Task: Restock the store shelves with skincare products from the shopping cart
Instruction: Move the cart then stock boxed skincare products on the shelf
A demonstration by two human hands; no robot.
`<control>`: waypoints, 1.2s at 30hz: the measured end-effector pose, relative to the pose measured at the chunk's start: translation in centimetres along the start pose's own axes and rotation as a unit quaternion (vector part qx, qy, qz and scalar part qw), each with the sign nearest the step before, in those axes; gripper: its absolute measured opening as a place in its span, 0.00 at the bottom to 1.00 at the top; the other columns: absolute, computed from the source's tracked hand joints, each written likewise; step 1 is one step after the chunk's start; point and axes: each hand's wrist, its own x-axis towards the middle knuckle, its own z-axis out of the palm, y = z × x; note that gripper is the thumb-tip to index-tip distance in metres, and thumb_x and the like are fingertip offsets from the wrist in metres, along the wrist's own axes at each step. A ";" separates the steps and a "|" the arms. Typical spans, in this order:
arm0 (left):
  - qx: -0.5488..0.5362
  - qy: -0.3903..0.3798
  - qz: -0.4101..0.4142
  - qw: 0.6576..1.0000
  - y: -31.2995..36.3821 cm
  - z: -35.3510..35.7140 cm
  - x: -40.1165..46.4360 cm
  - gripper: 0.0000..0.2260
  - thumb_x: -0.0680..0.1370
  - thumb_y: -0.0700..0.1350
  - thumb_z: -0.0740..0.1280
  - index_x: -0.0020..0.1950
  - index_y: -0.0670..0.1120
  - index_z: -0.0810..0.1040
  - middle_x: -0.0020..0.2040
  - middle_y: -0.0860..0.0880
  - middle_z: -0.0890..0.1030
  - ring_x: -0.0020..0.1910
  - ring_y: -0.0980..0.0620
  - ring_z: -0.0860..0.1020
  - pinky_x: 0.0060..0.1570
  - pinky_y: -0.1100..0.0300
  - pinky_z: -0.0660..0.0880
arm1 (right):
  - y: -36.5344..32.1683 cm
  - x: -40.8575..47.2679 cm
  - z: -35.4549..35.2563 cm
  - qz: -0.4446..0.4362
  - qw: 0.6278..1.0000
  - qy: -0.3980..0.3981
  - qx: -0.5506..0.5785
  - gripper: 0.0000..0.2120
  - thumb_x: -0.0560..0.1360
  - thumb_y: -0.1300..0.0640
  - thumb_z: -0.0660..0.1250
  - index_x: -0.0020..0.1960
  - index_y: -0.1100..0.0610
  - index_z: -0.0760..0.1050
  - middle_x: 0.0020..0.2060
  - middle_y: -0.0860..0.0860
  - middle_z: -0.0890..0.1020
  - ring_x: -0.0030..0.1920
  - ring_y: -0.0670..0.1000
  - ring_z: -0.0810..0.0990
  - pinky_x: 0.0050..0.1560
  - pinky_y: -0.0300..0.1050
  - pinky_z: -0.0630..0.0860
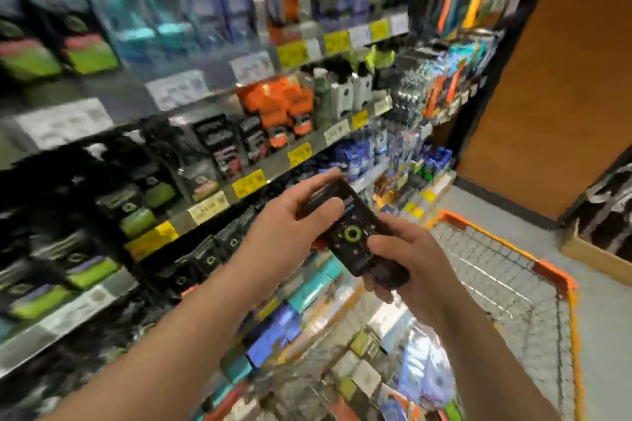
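Both hands hold one black product box (352,232) with a green ring logo, tilted in front of me above the cart's near left corner. My left hand (294,219) grips its upper end with fingers over the top. Around its lower end curls my right hand (407,260). The store shelves (212,102) rise on the left, packed with black-and-green, orange and blue skincare packs behind yellow and white price tags. The wire shopping cart (506,270) with an orange rim stands at the lower right, holding several boxes and packets (420,369). The picture is motion-blurred.
An orange-brown wall panel (561,79) closes the aisle on the right. A cardboard box (595,249) with dark goods sits on the grey floor beyond the cart. Hanging blister packs (455,55) fill the far end of the shelving.
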 end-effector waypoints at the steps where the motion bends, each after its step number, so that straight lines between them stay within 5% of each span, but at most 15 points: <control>1: 0.007 0.010 0.014 1.000 0.9 -1.7 -0.5 0.15 0.78 0.51 0.70 0.63 0.67 0.80 0.56 0.56 0.86 0.54 0.46 0.85 0.53 0.47 0.83 | -0.9 0.5 1.4 0.002 1.000 -0.021 -0.004 0.10 0.70 0.58 0.72 0.49 0.61 0.80 0.33 0.64 0.77 0.24 0.56 0.75 0.21 0.40 0.66; 5: -0.003 0.065 0.052 0.997 4.1 -8.4 -2.8 0.19 0.75 0.54 0.71 0.65 0.67 0.79 0.58 0.59 0.85 0.54 0.45 0.85 0.51 0.41 0.83 | -4.0 2.7 8.3 0.002 0.994 -0.112 0.020 0.24 0.62 0.42 0.81 0.49 0.58 0.83 0.32 0.64 0.78 0.24 0.57 0.76 0.21 0.40 0.68; 9: -0.020 0.129 0.081 0.988 6.2 -14.2 -5.1 0.16 0.81 0.46 0.69 0.61 0.68 0.81 0.52 0.57 0.86 0.46 0.53 0.84 0.42 0.51 0.83 | -5.4 4.9 14.9 0.024 0.988 -0.154 0.020 0.33 0.57 0.29 0.80 0.50 0.53 0.86 0.40 0.65 0.80 0.29 0.57 0.77 0.28 0.43 0.72; 13: -0.082 0.204 0.083 0.972 7.8 -19.5 -7.8 0.14 0.82 0.43 0.68 0.62 0.60 0.81 0.52 0.49 0.85 0.43 0.51 0.84 0.38 0.54 0.81 | -5.5 6.5 20.5 0.019 0.976 -0.212 0.041 0.40 0.67 0.27 0.70 0.63 0.60 0.79 0.50 0.66 0.82 0.37 0.61 0.80 0.33 0.49 0.72; 16: -0.144 0.267 0.093 0.948 8.5 -22.5 -9.3 0.11 0.82 0.43 0.68 0.62 0.56 0.80 0.56 0.46 0.84 0.47 0.48 0.86 0.39 0.52 0.81 | -5.6 7.5 24.3 0.004 0.964 -0.261 0.046 0.46 0.66 0.27 0.74 0.70 0.60 0.75 0.59 0.66 0.82 0.46 0.64 0.82 0.37 0.54 0.77; 20: -0.226 0.320 0.121 0.912 9.3 -25.0 -10.8 0.11 0.82 0.42 0.67 0.63 0.51 0.76 0.55 0.43 0.81 0.48 0.47 0.86 0.39 0.51 0.83 | -6.1 8.7 29.4 -0.037 0.968 -0.246 0.020 0.41 0.67 0.42 0.81 0.72 0.60 0.71 0.64 0.63 0.81 0.53 0.64 0.83 0.43 0.55 0.80; 25: -0.239 0.356 0.148 0.891 9.5 -27.1 -11.8 0.12 0.80 0.40 0.69 0.61 0.52 0.75 0.49 0.48 0.81 0.47 0.51 0.85 0.41 0.54 0.81 | -6.2 9.8 35.3 -0.083 0.983 -0.161 -0.002 0.14 0.76 0.60 0.70 0.61 0.58 0.77 0.52 0.56 0.87 0.48 0.55 0.85 0.42 0.46 0.80; 30: -0.110 0.397 0.171 0.895 9.6 -30.8 -13.4 0.13 0.76 0.42 0.75 0.55 0.53 0.76 0.40 0.57 0.81 0.38 0.60 0.78 0.37 0.67 0.73 | -6.7 10.7 39.2 -0.107 0.980 -0.167 -0.017 0.13 0.76 0.57 0.70 0.59 0.58 0.77 0.53 0.56 0.87 0.53 0.55 0.85 0.55 0.57 0.79; 34: -0.051 0.416 0.169 0.892 10.2 -33.9 -15.3 0.16 0.70 0.45 0.80 0.49 0.58 0.78 0.43 0.56 0.82 0.44 0.54 0.79 0.45 0.58 0.76 | -8.0 11.7 43.0 -0.154 0.967 -0.187 -0.079 0.17 0.71 0.49 0.72 0.57 0.54 0.79 0.53 0.54 0.87 0.53 0.55 0.85 0.53 0.56 0.81; 36: -0.040 0.423 0.170 0.889 10.7 -35.4 -16.2 0.17 0.72 0.44 0.80 0.54 0.58 0.79 0.47 0.56 0.85 0.47 0.53 0.82 0.47 0.58 0.79 | -8.9 12.3 45.0 -0.195 0.950 -0.201 -0.137 0.16 0.72 0.48 0.73 0.57 0.51 0.79 0.51 0.51 0.87 0.53 0.53 0.85 0.51 0.51 0.81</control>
